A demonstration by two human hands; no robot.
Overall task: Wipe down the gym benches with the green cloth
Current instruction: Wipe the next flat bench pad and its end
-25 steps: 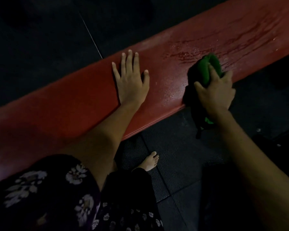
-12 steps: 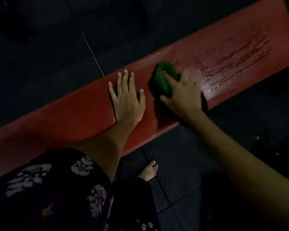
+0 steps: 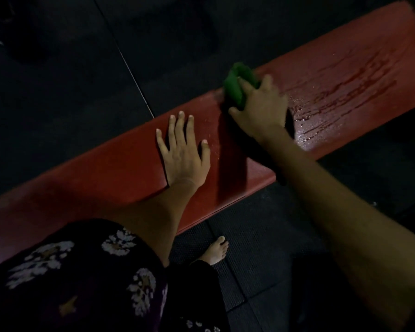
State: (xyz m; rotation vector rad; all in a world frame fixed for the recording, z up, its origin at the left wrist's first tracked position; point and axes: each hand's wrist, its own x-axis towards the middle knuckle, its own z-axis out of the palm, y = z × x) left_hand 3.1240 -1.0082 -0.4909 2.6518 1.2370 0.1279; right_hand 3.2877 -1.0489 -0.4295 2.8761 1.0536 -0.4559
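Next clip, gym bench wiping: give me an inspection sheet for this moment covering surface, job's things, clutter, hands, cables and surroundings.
Surface: long red padded bench, wet streaks and droplets on the stretch to the right of the cloth; the stretch under and left of the left hand looks matte.
Job's things: bunched green cloth, at the bench's far edge.
Clutter: nothing seen.
Hands: left hand flat on the bench, fingers straight; right hand grips the green cloth.
Cables: nothing seen.
Surroundings: dark textured rubber floor mats with seams; a bare foot beside the bench; dark floral-print garment at lower left. Dim light, far floor hard to read.
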